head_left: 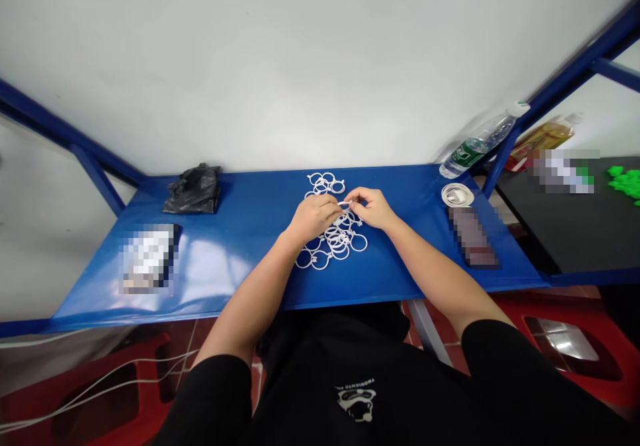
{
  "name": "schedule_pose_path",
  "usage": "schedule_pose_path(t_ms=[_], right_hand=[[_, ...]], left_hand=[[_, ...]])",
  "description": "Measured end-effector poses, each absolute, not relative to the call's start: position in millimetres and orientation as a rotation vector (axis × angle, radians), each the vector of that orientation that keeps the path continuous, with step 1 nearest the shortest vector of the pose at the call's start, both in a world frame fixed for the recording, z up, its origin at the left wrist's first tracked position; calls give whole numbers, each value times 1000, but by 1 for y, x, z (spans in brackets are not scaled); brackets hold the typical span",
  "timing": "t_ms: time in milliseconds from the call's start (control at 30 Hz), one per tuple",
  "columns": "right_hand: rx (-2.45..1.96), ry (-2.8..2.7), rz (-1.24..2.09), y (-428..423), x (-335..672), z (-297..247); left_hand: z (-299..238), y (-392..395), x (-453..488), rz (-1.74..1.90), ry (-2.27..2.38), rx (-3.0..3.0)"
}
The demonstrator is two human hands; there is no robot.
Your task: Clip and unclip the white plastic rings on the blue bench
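The left hand (314, 219) and the right hand (371, 207) are right in the thick of it, meeting over a heap of white plastic rings (340, 241) at the middle of the blue tabletop (250, 279)! The rings overlap in a loose spread running from just off the far edge toward the near edge. The left hand's fingers (325, 205) curl closed over the rings, while the right hand's fingertips (351, 196) pinch in on a ring just beside them. The two hands are nearly touching, and the exact ring in each grip is hard to make out!

Over to the left, a crumpled black plastic bag (193, 190) sits by the far edge, with a blurred flat package (149, 259) nearer the front edge. On the right, there's a coil of white cable (457, 195) with a blurred, oblong item (473, 237) just beside it. A clear water bottle (479, 143) lies tilted at the far right corner!

Beyond the right end, a black surface (550, 233) carries bright green pieces (625, 183). Below the tabletop, the person's black top (350, 393) shows a white printed logo, with red stools (565, 346) on either side.
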State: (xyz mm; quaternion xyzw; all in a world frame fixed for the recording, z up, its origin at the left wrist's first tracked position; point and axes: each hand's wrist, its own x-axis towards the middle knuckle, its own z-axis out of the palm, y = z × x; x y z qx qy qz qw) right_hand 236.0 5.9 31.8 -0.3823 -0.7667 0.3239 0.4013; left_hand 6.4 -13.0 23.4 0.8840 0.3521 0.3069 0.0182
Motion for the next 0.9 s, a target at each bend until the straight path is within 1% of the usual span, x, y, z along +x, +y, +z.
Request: schedule_pose_path(t_ms=[267,433,633,767,900], right_hand=[[-944,-1936,778,3,234,36],[-932,-1949,738,5,234,36],[-989,-1876,863,8,235,34],[-991,-1855,822,7,235,35],[-1032,-1827,786,6,236,37]], left_hand=[[24,-13,6,1003,1084,2717],[24,-15,10,964,1011,2746],[22,-16,12,934,1022,2716],[20,-18,13,913,1033,2690],[23,-16,5,1092,1114,2545]])
